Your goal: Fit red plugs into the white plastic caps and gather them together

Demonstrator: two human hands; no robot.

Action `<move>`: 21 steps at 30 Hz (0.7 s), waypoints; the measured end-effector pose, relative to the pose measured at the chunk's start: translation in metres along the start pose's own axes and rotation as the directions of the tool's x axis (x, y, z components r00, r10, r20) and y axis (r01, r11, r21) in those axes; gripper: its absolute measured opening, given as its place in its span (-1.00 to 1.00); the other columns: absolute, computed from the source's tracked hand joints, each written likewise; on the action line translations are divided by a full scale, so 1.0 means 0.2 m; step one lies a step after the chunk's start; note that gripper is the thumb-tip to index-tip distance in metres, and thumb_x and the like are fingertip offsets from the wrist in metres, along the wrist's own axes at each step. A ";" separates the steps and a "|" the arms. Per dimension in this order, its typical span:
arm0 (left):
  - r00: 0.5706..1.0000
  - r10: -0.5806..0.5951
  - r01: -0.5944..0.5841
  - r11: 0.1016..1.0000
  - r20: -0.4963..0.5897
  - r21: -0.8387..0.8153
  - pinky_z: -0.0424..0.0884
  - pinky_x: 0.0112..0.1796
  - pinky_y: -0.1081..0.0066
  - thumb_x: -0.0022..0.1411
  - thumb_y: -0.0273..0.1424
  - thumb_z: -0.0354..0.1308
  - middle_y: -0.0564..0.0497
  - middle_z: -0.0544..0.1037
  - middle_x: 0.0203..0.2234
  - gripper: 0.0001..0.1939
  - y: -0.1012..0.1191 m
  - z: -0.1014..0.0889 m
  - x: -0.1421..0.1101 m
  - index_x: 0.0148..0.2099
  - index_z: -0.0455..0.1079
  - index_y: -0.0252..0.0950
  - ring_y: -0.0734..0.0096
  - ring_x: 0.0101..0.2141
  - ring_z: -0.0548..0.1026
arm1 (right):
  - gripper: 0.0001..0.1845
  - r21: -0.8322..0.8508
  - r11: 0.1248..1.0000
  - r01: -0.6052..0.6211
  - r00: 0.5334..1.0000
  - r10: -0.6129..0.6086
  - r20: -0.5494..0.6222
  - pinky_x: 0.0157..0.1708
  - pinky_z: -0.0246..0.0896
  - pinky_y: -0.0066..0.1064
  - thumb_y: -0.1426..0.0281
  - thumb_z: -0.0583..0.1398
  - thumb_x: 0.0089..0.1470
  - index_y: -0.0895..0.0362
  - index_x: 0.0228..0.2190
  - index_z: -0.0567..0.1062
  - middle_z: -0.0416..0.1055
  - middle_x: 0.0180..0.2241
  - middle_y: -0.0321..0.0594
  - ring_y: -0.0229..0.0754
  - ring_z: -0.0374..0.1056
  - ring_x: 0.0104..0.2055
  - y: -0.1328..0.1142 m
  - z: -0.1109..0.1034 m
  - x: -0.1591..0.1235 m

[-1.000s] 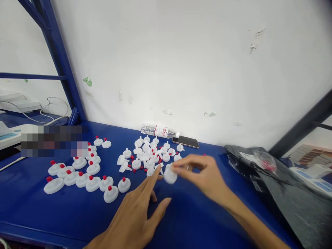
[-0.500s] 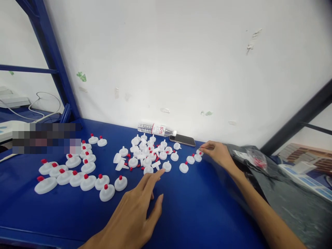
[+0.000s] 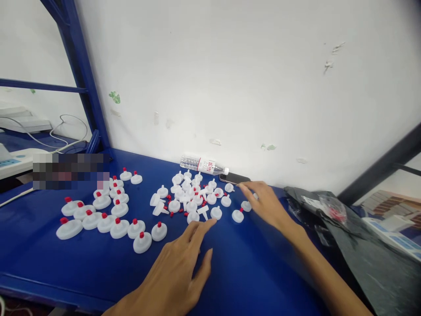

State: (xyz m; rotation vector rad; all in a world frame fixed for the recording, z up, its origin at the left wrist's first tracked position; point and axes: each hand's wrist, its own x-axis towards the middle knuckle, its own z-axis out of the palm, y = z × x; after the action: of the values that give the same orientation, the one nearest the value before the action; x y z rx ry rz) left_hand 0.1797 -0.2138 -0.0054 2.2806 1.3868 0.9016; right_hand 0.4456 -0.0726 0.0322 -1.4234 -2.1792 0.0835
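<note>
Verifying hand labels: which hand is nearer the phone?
Right: the right hand is by the phone, near its right end; the left hand is farther away, toward the camera.

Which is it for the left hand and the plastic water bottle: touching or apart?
Apart: head view shows white plastic pieces between left hand and plastic water bottle.

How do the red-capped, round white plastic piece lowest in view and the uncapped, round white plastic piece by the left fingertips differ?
Tip: the capped piece wears a red cap; the uncapped piece shows a bare white stem.
Place: the capped piece sits left of the left hand; the uncapped piece lies just ahead of it.
Both stand base down.
</note>
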 end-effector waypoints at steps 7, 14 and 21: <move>1.000 0.016 -0.016 1.000 0.002 -0.010 0.57 -0.20 0.30 0.47 -0.38 -0.07 -0.02 0.48 0.04 -0.44 -0.01 0.00 0.00 0.43 -0.07 0.05 0.34 -0.20 0.60 | -0.39 0.000 0.997 0.075 0.987 -0.075 0.144 0.29 0.01 0.17 0.03 -0.16 0.43 -0.03 0.14 0.52 0.46 0.19 -0.20 0.11 0.23 0.31 -0.10 0.10 -0.01; 1.000 -0.015 0.015 1.000 -0.013 -0.024 0.56 -0.21 0.30 0.47 -0.36 -0.06 0.01 0.49 0.00 -0.43 0.00 0.00 0.00 0.42 -0.10 0.08 0.39 -0.26 0.60 | -0.40 0.068 0.994 0.083 0.991 -0.090 0.097 0.26 0.12 0.01 0.07 -0.17 0.45 0.01 0.08 0.53 0.48 0.15 -0.12 0.04 0.33 0.24 -0.10 -0.01 -0.02; 0.989 -0.075 0.068 0.996 -0.126 -0.060 0.50 -0.45 0.40 0.45 -0.28 0.02 0.12 0.49 -0.29 -0.31 -0.01 0.01 0.00 0.46 -0.25 0.00 0.44 -0.51 0.52 | -0.51 0.305 0.938 0.163 0.972 -0.205 0.113 0.25 0.12 -0.03 0.13 -0.09 0.46 -0.06 0.17 0.48 0.48 0.16 -0.20 0.01 0.30 0.24 -0.33 -0.10 -0.15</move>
State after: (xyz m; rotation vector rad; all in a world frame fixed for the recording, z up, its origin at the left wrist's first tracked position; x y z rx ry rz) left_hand 0.1800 -0.2117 -0.0086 2.1513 1.4665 1.0658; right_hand 0.4077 -0.1324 0.0591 -1.0710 -2.2905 0.4359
